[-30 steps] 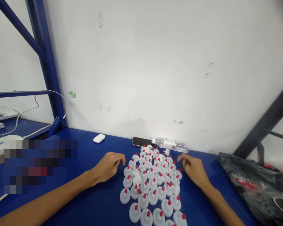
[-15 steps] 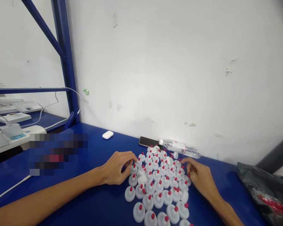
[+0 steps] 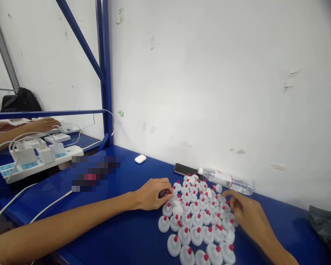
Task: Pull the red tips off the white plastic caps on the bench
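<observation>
Many white round caps with red pointed tips (image 3: pixel 196 235) stand close together on the blue tabletop (image 3: pixel 121 235). My left hand (image 3: pixel 153 194) is at the left edge of this group, thumb and forefinger closed around a red-tipped cap there, which they partly cover. On the opposite side, my right hand (image 3: pixel 246 211) reaches in with its forefinger stretched out against the outermost caps. Its other fingers are bent and appear to hold nothing. A few white pieces (image 3: pixel 178 210) lie on top of the caps.
Behind the caps lie a phone (image 3: pixel 186 169) and a clear plastic bottle (image 3: pixel 227 180), near the wall. A small white case (image 3: pixel 140 159) sits farther left. Power strips (image 3: pixel 41 163) and another person's arm (image 3: pixel 24 130) are at far left; a dark bag (image 3: pixel 327 224) is at right.
The view has turned left, so everything appears shifted to the right. Another person's arm and more of the power strip now show. My hands stay at both sides of the caps.
</observation>
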Demonstrator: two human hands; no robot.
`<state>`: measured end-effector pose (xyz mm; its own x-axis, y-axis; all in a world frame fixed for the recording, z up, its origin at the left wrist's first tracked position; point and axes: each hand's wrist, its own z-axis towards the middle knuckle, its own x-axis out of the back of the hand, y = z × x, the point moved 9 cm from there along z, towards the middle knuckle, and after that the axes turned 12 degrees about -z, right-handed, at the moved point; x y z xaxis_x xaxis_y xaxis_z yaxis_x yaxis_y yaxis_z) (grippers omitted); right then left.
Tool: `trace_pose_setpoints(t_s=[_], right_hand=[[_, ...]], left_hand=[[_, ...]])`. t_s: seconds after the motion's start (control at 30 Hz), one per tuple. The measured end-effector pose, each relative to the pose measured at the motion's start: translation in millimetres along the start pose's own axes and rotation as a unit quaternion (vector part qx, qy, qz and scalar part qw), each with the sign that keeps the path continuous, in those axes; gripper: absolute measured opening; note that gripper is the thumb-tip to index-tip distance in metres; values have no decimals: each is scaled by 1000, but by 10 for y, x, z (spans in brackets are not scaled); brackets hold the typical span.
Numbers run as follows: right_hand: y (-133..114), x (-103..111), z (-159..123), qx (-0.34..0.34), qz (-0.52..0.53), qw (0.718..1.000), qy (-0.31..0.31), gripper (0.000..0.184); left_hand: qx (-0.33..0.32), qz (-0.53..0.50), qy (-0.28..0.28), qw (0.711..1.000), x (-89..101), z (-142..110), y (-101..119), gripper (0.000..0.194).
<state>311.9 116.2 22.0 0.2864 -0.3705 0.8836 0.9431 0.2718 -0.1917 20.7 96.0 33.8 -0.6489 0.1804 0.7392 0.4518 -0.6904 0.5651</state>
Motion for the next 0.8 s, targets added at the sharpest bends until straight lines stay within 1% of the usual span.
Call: trace_pose_setpoints(t_s=[0.07,0.23,0.33,0.43,0.53,0.63,0.8], right_hand=[[-9,35,6,-8,-13,1000,6,41],[-12,140,18,-23,-42,998,27,39],[5,188,18,-31,-49,998,35,38],[22,222,17,-36,-52,997,42,37],[38,253,20,-42,-57,996,50,36],[31,291,26,-39,-58,996,56,38],[-9,379,24,-24,-53,996,63,37]], left_hand=[[7,-7,16,1000,31,3,-12,20],[27,-29,85,996,155,11,-61,24],[40,-56,107,992,181,19,-122,24],[53,-73,112,990,170,23,-198,24],[57,-61,116,990,163,21,-241,24],[52,-28,119,991,163,28,-241,24],[53,12,105,993,142,67,-217,22]])
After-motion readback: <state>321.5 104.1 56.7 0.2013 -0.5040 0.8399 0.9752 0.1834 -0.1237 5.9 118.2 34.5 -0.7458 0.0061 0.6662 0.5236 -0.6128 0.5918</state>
